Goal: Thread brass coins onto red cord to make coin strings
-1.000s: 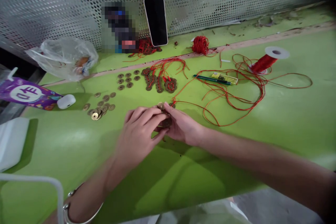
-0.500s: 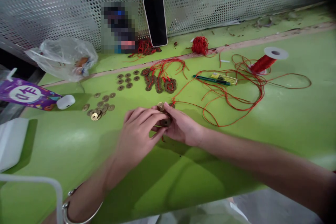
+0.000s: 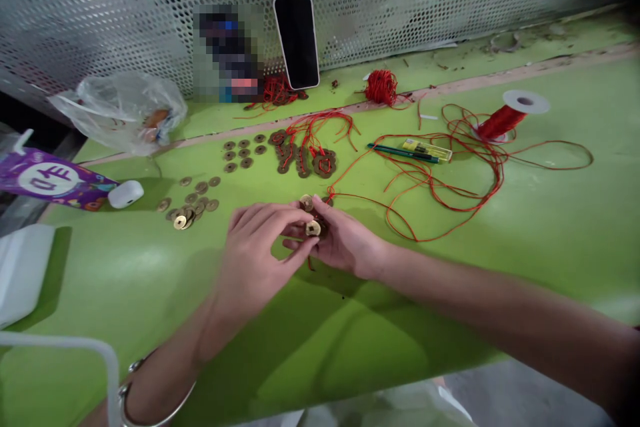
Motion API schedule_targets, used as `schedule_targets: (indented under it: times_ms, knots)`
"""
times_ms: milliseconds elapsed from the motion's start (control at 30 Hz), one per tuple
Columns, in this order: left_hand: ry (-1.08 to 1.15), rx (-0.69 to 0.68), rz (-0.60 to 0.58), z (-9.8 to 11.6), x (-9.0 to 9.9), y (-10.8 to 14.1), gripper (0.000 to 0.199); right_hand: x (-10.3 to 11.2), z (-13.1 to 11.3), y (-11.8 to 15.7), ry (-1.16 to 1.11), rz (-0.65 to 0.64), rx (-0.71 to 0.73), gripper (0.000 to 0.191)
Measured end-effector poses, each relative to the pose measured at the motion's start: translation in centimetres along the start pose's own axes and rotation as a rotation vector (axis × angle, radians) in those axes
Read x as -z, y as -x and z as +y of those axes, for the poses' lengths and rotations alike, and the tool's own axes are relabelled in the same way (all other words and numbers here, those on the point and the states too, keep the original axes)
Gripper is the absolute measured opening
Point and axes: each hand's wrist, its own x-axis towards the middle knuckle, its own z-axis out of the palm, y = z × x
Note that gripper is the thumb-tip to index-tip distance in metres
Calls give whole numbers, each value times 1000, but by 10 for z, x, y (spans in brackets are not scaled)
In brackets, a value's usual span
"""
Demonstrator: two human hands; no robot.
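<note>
My left hand (image 3: 263, 240) pinches a shiny brass coin (image 3: 313, 228) with a square hole between thumb and fingertips. My right hand (image 3: 350, 240) is closed around several coins, one of them a holed coin (image 3: 306, 202) near the thumb tip. Red cord (image 3: 370, 197) runs from these coins to the right across the table, and a short end hangs below the fingers. Parts of the held coins are hidden by my fingers. Behind my hands lie coins tied with red cord (image 3: 301, 161). To the left are a loose heap of coins (image 3: 193, 210) and several coins in rows (image 3: 244, 153).
On the green table (image 3: 150, 280), a red cord spool (image 3: 503, 119) stands right, near a green pen-like tool (image 3: 405, 153) and a small yellow case (image 3: 427, 149). A phone (image 3: 297, 40) leans on the perforated panel. A red cord ball (image 3: 381, 87), plastic bag (image 3: 125, 113) and purple carton (image 3: 55, 177) lie around.
The coin at my left fingertips has tilted, so its bright face now shows. My left fingers have drawn slightly left and spread wider around it. My right hand stays nearly still.
</note>
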Motion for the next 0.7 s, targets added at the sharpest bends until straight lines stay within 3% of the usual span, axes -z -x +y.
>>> schedule_targets:
  times_ms: [133,433,700]
  knots:
    - [-7,20,45,0,1,-2,25,5,3,-3,63,-30,19,31]
    - [-47,76,158,-4,3,-5,17,4,4,2,159,-114,15,32]
    - [-213,-4,195,-10,2,-4,17,6,7,5,134,-176,-27,33]
